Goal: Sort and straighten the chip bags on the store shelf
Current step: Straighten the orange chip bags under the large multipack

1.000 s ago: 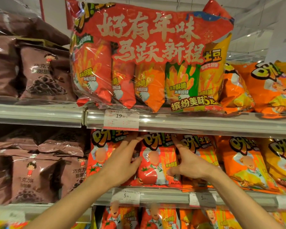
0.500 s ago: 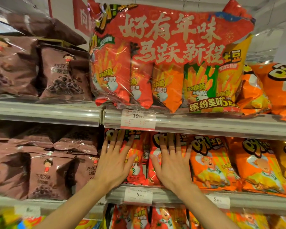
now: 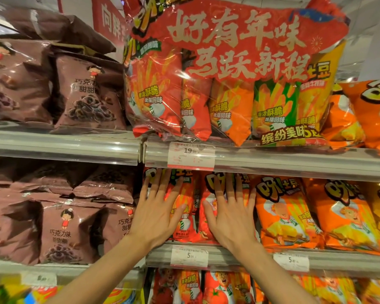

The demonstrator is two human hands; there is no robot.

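Shelving: three tiers of metal store shelf (image 3: 294,163) are seen, each fronted by a clear plastic price rail.
Multipack: a large clear-wrapped bundle of chip bags (image 3: 228,84) with a red banner of Chinese characters is stood on the top tier, above both hands.
Brown bags: chocolate-flavour snack bags (image 3: 75,233) are stacked on the left of the top and middle tiers, some upright and some laid flat.
Orange bags: orange chip bags (image 3: 287,216) are stood upright in a row on the middle tier, just right of the right hand.
Red bags: two red chip bags (image 3: 193,218) are stood side by side at the left end of the middle tier, between the brown and orange bags.
Left hand: the left hand (image 3: 157,212) is laid flat on the left red bag, fingers straight and spread, nothing gripped.
Right hand: the right hand (image 3: 230,216) is pressed flat on the right red bag, fingers straight and slightly apart.
Price tags: a tag marked 19.90 (image 3: 190,155) is fixed under the multipack; one marked 5.90 (image 3: 189,256) sits below the hands.
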